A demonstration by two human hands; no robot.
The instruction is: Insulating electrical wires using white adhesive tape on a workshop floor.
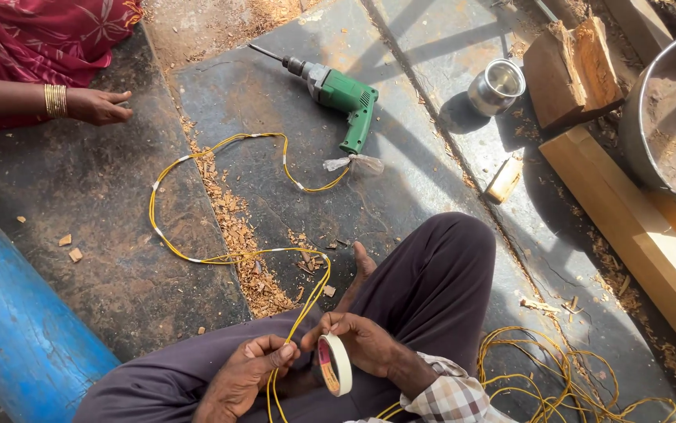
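Sunlit grey stone slabs [103, 204] strewn with wood shavings [232, 227] serve as the floor, a blue pipe [16, 313] lying along its left edge. Paired yellow wires [197, 168] are looped across the middle slab from a green electric drill [346, 98] down to the seated person's lap. They are pinched between the clenched fingers of the left hand [248, 368]. A roll of pale tape [336, 363] is gripped upright by the right hand [361, 341], just beside the wires. Another person's hand [99, 104] rests at the upper left corner
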